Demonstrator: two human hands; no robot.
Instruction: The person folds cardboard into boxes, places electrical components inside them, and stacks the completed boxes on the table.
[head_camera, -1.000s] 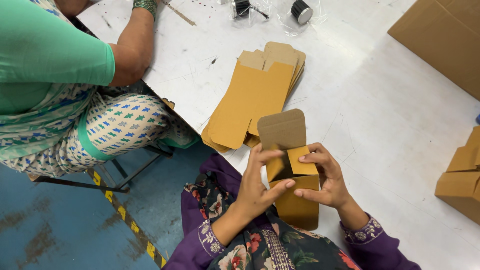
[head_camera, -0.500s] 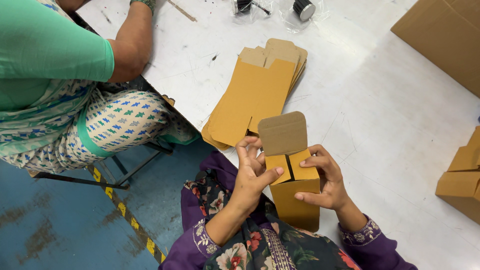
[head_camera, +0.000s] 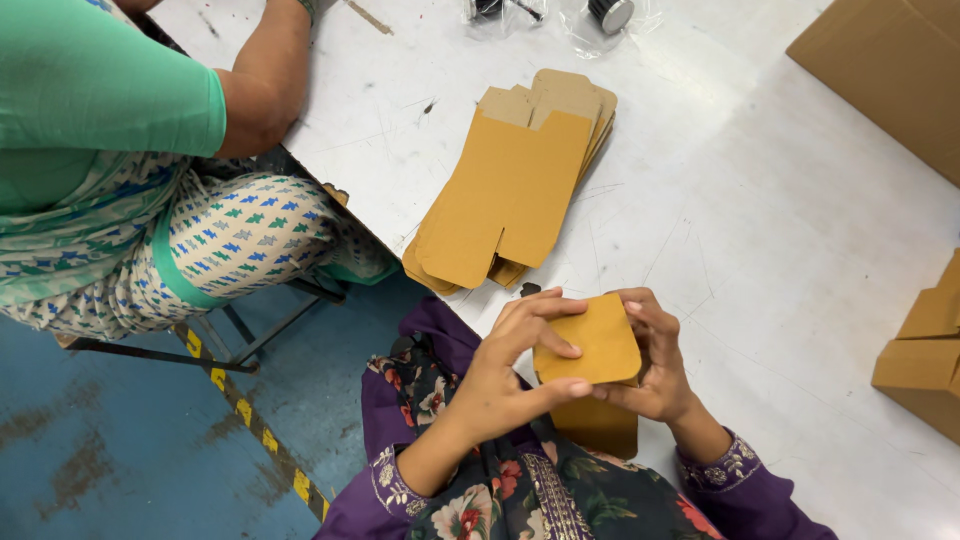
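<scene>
I hold a small brown cardboard box (head_camera: 597, 345) upright above my lap at the table's near edge. My left hand (head_camera: 505, 375) grips its left side, with the fingers pressing on the top flap, which lies folded down over the opening. My right hand (head_camera: 655, 360) clasps the right side of the box, thumb under the flap's edge. The lower part of the box (head_camera: 600, 428) shows below my hands.
A stack of flat brown box blanks (head_camera: 515, 185) lies on the white table (head_camera: 760, 220) just beyond my hands. Folded brown boxes (head_camera: 925, 350) sit at the right edge, a large carton (head_camera: 890, 70) far right. A seated person in green (head_camera: 110, 120) is at the left.
The box's top flap stood open before; now it is folded down over the opening under my left fingers. The box sits slightly lower and closer to me.
</scene>
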